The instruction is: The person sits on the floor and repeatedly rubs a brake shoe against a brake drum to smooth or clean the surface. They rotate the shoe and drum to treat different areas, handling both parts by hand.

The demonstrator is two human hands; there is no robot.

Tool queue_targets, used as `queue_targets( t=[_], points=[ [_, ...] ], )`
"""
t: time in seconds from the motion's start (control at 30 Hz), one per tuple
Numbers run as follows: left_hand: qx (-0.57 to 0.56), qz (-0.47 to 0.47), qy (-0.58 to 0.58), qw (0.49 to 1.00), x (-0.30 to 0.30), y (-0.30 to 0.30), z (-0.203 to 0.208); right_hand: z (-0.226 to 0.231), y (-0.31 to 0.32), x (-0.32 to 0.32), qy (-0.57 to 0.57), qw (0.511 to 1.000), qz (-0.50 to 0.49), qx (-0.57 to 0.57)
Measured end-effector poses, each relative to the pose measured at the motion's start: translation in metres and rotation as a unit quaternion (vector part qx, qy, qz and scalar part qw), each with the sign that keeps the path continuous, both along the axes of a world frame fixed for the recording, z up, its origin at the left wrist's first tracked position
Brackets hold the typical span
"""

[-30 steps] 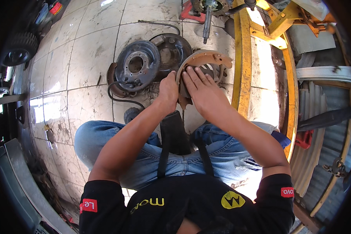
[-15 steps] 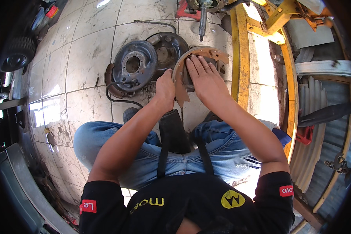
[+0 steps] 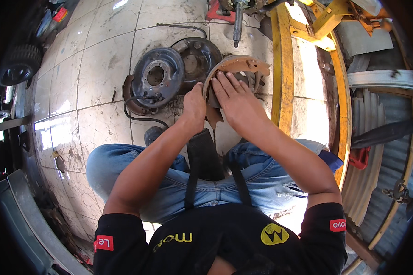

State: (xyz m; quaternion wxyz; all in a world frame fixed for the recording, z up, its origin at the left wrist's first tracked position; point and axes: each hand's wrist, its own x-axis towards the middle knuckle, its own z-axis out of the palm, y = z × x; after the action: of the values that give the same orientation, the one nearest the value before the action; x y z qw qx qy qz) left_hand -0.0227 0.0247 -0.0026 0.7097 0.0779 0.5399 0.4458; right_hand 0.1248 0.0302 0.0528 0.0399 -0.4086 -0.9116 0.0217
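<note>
A rusty brown, curved brake shoe (image 3: 250, 64) stands tilted in front of me. My left hand (image 3: 195, 105) grips its left outer rim, the thumb along the edge and the other fingers mostly hidden. My right hand (image 3: 236, 98) lies with fingers stretched out against the inner side of the shoe. A dark flat patch shows beneath those fingers; I cannot make out what it is. Left of the shoe, a black round brake backing plate (image 3: 158, 75) with a centre hole leans over another dark plate (image 3: 199, 57) on the floor.
A second brake shoe (image 3: 131, 94) lies under the left plate, near a black hose (image 3: 144, 119). Yellow steel frame legs (image 3: 282, 68) stand close on the right. An axle shaft (image 3: 237, 27) points toward me at the back, beside a red stand (image 3: 215, 11). Tiled floor (image 3: 101, 59) surrounds the parts.
My right hand has slid down and left along the inside of the brake shoe, uncovering more of its upper part. My left hand keeps its grip.
</note>
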Motion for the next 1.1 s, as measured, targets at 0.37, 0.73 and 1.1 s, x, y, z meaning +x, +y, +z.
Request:
queue_targets(
  t=[0.37,0.73,1.1],
  points=[
    [0.001,-0.014,0.015,1.000,0.000,0.001,0.008,0.000,0.004,0.004,0.015,1.000,0.008,0.006],
    [-0.034,-0.014,0.024,0.999,0.001,0.002,0.024,0.001,0.007,0.006,-0.003,0.999,-0.020,-0.027],
    [-0.024,-0.010,0.016,1.000,0.001,0.003,0.014,-0.002,0.008,0.007,0.000,1.000,-0.013,0.016]
  ],
)
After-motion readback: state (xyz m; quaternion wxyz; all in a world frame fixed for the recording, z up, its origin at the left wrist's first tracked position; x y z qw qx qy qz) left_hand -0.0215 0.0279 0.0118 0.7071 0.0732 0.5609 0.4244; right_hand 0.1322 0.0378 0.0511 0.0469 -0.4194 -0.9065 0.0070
